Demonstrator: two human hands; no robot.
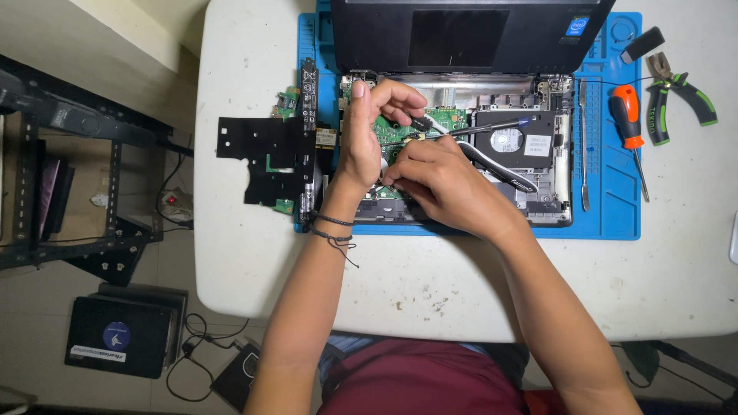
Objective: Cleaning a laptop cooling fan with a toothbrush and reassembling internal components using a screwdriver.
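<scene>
An opened laptop lies on a blue work mat, its green circuit board and hard drive exposed. My left hand reaches over the board, its fingertips pinching a small black connector with a white cable. My right hand lies just below it and grips a black-handled tool whose tip points at the same spot on the board. What lies under both palms is hidden.
A black cover plate and small circuit pieces lie left of the laptop. A metal spudger, an orange-handled screwdriver and green-handled pliers lie at the right. A metal rack and a black box stand left of the white table.
</scene>
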